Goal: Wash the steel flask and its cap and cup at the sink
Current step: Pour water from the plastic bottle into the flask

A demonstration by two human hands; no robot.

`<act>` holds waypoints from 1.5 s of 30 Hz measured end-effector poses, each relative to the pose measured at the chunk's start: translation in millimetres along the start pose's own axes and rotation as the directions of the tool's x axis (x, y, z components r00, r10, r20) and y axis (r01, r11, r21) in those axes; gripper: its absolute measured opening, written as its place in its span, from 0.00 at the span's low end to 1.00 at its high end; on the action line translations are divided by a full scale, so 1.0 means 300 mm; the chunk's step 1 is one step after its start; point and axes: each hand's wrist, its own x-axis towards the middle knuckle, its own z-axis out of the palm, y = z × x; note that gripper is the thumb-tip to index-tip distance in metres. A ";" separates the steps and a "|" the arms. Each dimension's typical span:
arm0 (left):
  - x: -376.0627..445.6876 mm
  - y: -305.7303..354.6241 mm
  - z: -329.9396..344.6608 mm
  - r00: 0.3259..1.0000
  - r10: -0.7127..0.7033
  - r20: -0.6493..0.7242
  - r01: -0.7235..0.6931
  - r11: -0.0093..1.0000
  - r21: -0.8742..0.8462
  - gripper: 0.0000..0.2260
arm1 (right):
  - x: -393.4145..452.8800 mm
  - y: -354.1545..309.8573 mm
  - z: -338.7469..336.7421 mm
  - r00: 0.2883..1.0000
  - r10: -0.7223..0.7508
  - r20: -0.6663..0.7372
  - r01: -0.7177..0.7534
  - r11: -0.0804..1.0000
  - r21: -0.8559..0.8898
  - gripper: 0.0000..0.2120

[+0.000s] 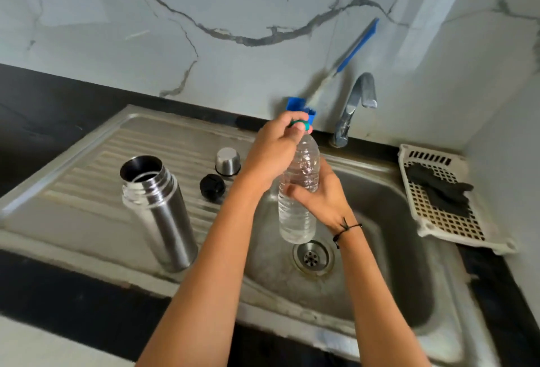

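Note:
The open steel flask stands upright on the ribbed drainboard left of the sink. Behind it sit the black cap and the small steel cup, upside down. Over the basin I hold a clear plastic water bottle upright. My right hand grips its middle from the right. My left hand pinches the bottle's green screw cap at the top.
The steel sink basin has a drain under the bottle. A tap stands at the back. A blue bottle brush leans on the marble wall. A white basket with black cloth sits at the right.

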 end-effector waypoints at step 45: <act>-0.407 -0.186 -0.085 0.939 -0.234 -0.252 0.339 0.757 0.559 0.09 | -0.171 0.061 0.079 0.994 -0.103 0.025 0.106 0.981 -0.163 0.31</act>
